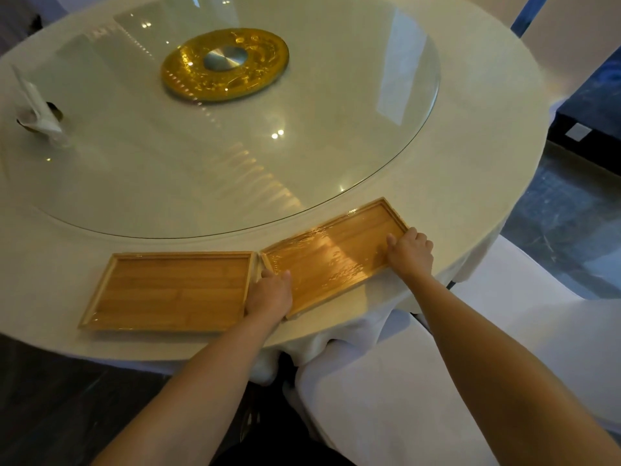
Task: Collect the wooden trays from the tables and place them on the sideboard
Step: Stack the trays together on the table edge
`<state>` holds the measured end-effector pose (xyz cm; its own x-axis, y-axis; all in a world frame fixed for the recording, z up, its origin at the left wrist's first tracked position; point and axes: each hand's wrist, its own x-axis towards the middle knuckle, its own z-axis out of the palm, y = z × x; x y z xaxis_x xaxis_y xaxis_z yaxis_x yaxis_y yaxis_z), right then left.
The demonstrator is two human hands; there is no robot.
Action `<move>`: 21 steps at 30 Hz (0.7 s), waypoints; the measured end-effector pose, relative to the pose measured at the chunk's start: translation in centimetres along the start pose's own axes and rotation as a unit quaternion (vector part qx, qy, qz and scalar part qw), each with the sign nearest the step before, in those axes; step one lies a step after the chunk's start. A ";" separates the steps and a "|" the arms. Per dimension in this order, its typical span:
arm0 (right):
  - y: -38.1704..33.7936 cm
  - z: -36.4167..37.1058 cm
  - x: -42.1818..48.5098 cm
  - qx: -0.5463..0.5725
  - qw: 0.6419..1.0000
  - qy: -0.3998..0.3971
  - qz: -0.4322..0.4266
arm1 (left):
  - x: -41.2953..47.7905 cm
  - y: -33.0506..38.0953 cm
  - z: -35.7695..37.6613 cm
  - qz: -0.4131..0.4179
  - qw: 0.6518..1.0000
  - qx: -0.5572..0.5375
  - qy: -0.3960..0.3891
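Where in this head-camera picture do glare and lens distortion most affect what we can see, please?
In the head view, glare streaks the right tray held by the left hand and right hand; ceiling lights mirror in the glass turntable; the wide lens bows the table edge; the left tray reads clearly.

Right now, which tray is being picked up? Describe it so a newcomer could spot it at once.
Start at the round white table with the glass turntable. Two wooden trays lie side by side at its near edge. It is the right tray, angled, glare on it, with the left hand and right hand at its ends; the left tray lies square and untouched.
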<state>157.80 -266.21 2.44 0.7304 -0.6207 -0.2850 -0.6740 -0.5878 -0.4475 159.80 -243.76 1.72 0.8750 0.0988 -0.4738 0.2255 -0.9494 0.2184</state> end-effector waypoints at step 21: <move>-5.7 0.3 -5.7 0.111 0.979 -0.001 0.169 | 2.8 -7.3 -7.3 0.123 0.985 -0.042 0.112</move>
<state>157.54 -259.16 6.39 0.4700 -0.7590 -0.4505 -0.8368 -0.2209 -0.5009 163.72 -234.36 5.00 0.9781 -0.0587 -0.1997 0.0216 -0.9256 0.3778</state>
